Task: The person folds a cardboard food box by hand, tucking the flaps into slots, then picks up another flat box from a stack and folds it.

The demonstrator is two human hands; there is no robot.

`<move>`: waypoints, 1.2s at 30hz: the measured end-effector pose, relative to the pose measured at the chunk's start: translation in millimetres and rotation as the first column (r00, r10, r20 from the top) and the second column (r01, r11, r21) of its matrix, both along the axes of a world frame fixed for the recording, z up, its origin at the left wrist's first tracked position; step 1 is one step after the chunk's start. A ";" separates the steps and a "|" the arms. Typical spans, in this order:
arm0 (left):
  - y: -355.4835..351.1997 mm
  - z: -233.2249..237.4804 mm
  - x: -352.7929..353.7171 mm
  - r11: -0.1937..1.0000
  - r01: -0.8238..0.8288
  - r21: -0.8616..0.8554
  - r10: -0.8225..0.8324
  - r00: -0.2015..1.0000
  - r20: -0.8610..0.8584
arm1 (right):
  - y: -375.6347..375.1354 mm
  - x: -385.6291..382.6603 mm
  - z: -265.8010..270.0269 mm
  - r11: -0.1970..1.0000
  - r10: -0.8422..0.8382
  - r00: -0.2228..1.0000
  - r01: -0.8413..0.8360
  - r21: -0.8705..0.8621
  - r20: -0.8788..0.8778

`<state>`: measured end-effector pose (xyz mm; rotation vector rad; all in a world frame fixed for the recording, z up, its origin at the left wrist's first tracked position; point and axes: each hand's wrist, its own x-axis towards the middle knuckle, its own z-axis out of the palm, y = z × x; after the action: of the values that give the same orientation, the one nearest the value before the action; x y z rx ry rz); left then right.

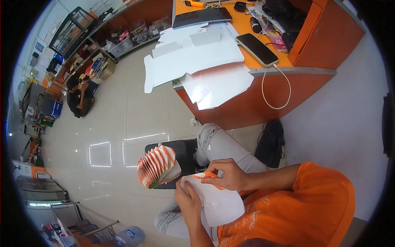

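Over my lap I hold a sheet of paper (220, 206), white on the side facing me, with an orange patterned strip along its upper edge. My left hand (189, 199) grips its left edge, thumb on top. At the upper edge, my right hand (226, 175) pinches the orange part, which looks folded over. Just beyond my left hand, a pleated orange-and-white paper fan shape (158, 166) rests on a black seat (185, 152).
A desk (230, 111) ahead bears flattened white cardboard (197, 57), a phone (258, 49) on a charging cable and a dark tablet-like device (202, 17). A person (80, 99) sits far left. A water bottle (130, 236) lies at the lower left.
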<state>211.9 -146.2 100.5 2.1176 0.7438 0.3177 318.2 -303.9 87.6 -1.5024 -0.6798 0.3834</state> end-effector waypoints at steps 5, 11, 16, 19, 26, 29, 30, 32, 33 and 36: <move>-5.5 -6.1 14.6 0.775 -0.043 -0.631 0.245 0.940 0.237 | 2.5 -0.6 2.6 0.996 0.000 0.935 -0.030 0.081 0.356; -9.9 -11.5 13.2 0.899 0.089 -0.429 0.036 0.961 0.275 | 10.6 -3.7 0.0 0.994 0.106 0.837 -0.096 -0.047 0.536; 5.8 8.0 -4.8 0.924 0.138 -0.358 -0.073 0.979 0.190 | 30.3 -5.2 -0.2 0.999 -0.003 0.936 -0.009 0.032 0.351; 13.6 29.6 -8.5 0.590 0.163 -0.790 0.100 0.957 0.273 | 21.1 8.7 -4.5 0.995 0.099 0.972 -0.097 -0.017 0.213; 15.6 -6.8 -5.9 0.773 0.297 -0.560 -0.175 0.949 0.260 | 0.2 22.4 -16.7 0.983 0.181 0.981 -0.182 -0.012 -0.067; 11.8 -5.5 21.6 0.941 0.329 -0.079 -0.286 0.897 0.338 | -1.6 29.4 -31.8 0.999 0.038 0.997 -0.037 -0.020 0.067; 14.3 -4.1 28.3 0.939 0.336 -0.081 -0.292 0.897 0.333 | -3.8 36.7 -37.6 0.995 0.063 0.997 -0.060 -0.079 0.038; 17.2 -0.4 42.3 0.942 0.318 0.103 -0.334 0.889 0.312 | -1.6 44.1 -45.8 0.988 0.072 0.997 -0.071 -0.140 -0.001; 17.4 -0.7 50.4 0.940 0.327 0.101 -0.342 0.889 0.304 | 9.9 43.4 -44.5 0.997 -0.024 0.997 0.019 -0.070 -0.067; 17.3 2.3 71.2 0.937 0.086 0.339 -0.179 0.950 0.255 | 2.7 42.4 -24.3 0.966 0.024 0.999 -0.031 -0.257 -0.030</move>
<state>283.1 -128.8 102.9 2.3491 0.3950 0.6925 360.6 -301.2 63.3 -1.7319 -0.6485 0.5288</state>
